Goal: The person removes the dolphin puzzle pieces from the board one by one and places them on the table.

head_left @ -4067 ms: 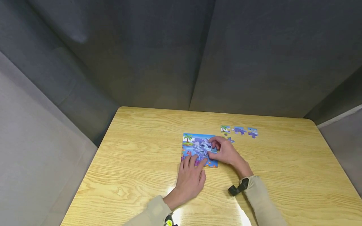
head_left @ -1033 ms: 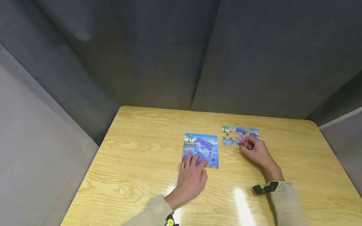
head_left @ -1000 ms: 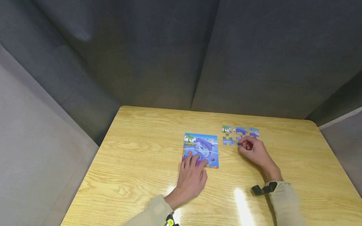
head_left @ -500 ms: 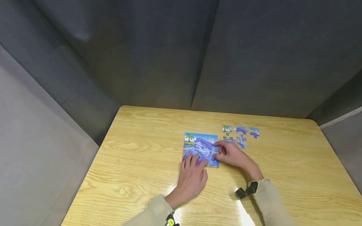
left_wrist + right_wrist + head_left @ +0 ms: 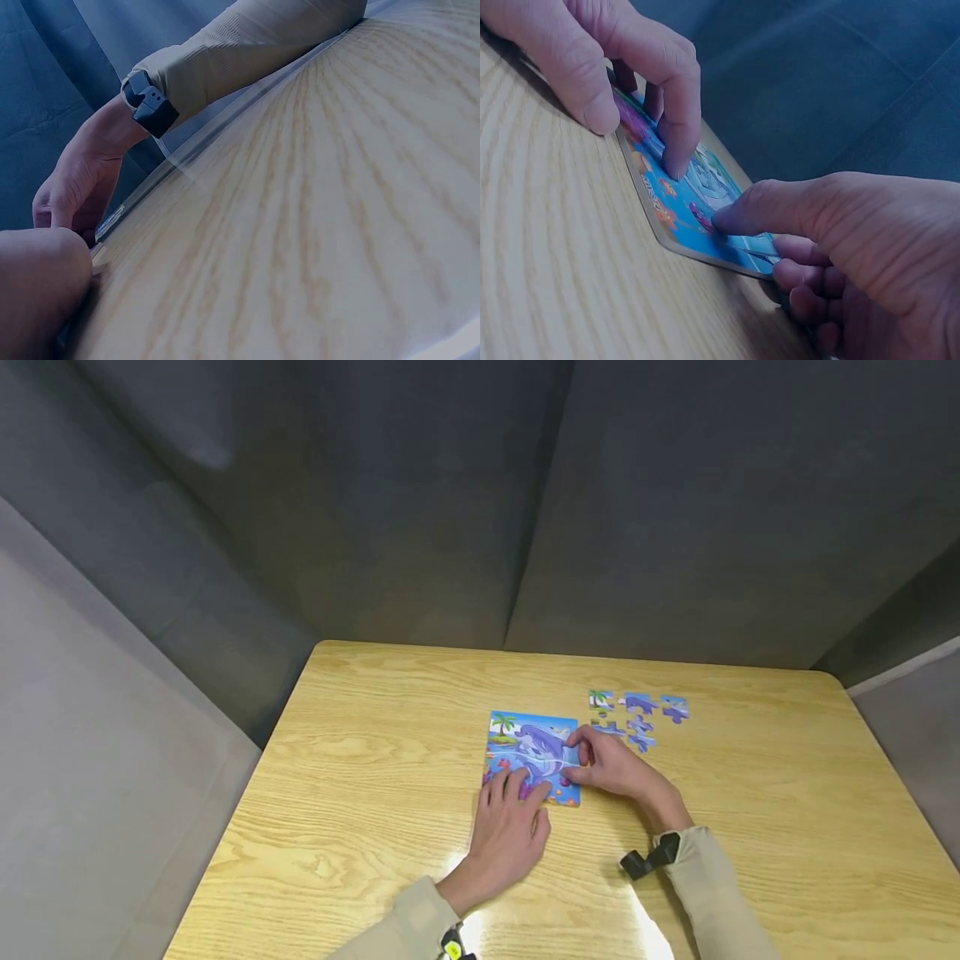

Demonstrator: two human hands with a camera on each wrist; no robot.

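Head view: six loose puzzle pieces [image 5: 636, 720]

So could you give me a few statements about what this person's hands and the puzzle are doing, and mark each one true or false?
1. The left hand rests its fingers on the near edge of the puzzle board. True.
2. The right hand is up in the air, away from the board. False: its fingers are at the board's right edge, its thumb on the picture.
3. Loose puzzle pieces lie on the table to the right of the board. True.
4. The loose pieces are stacked in one pile. False: they lie flat, spread out.
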